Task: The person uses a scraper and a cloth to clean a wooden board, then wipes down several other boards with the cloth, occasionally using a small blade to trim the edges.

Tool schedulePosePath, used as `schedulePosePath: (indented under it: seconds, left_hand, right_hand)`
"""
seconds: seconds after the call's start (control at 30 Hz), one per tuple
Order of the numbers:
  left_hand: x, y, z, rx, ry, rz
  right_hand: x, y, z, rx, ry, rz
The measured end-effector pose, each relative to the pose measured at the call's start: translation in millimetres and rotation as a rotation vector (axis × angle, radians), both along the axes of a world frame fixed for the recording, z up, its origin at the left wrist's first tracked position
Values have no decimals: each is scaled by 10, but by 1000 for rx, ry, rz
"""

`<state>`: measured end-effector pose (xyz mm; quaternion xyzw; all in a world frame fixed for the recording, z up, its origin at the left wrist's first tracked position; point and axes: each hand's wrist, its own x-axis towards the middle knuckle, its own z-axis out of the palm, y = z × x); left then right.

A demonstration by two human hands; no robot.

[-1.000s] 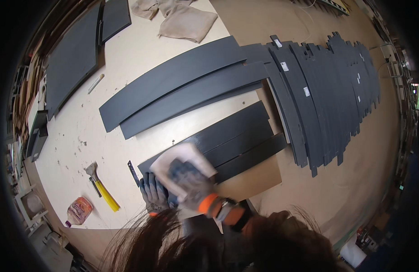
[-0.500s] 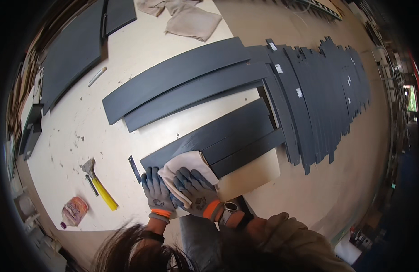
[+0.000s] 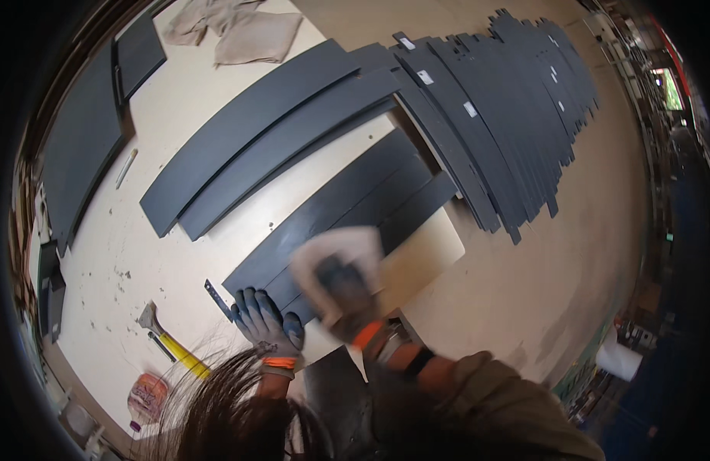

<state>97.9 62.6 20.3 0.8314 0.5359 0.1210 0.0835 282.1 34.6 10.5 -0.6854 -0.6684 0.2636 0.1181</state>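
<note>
Three dark grey boards [image 3: 324, 207] lie side by side on the pale table [image 3: 109, 246], just in front of me. My left hand [image 3: 266, 323], in a grey and blue work glove, rests with fingers stretched out on the near left end of these boards. A beige cloth [image 3: 316, 257] is under my gloved right hand [image 3: 349, 292], which presses it against the near boards. Motion smears both that hand and the cloth, so its fingers are not sharp. A small black strip with holes [image 3: 218, 301] lies beside the boards' left end.
Longer dark boards [image 3: 239, 131] lie beyond, beside a wide spread of overlapping ones [image 3: 493, 115]. A yellow-handled scraper [image 3: 170, 342] and a plastic bottle [image 3: 147, 399] are at left. Farther off are a pen-like stick [image 3: 127, 169], dark panels [image 3: 82, 146] and crumpled cloths [image 3: 255, 37].
My right hand has slid the cloth rightward, away from my left hand. My left hand stays at the boards' near end, its fingers more spread. The whole view has turned and shifted.
</note>
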Motion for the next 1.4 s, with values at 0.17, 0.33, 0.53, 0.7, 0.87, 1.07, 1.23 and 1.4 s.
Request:
schedulePosePath:
  seconds: [0.17,0.33,0.53,0.7,0.87,1.07,1.23,1.4]
  left_hand:
    - [-66,-13,-25,31,-15,-10]
    - [-59,-20,-66,60,1,-24]
    - [48,26,-56,135,-41,-88]
    - [-76,17,-87,73,-20,-86]
    - [-104,29,39,94,-2,-53]
    - [-95,-53,198,-114,62,60]
    - [-483,-143,400,-282,-441,490]
    - [-1196,-455,1152,-1032,-1729,654]
  right_hand:
    - [-195,-276,-60,175,16,189]
    - [1298,189,152,-46,-552,-274]
    - [275,-218,-673,-310,458,-198]
    - [55,-413,52,155,-27,108]
    - [1294,83,76,130,-346,-354]
    - [779,270,465,-250,390,-655]
    - [-255,121,630,-689,1860,-416]
    - [-1017,269,1449,-1155,1759,-244]
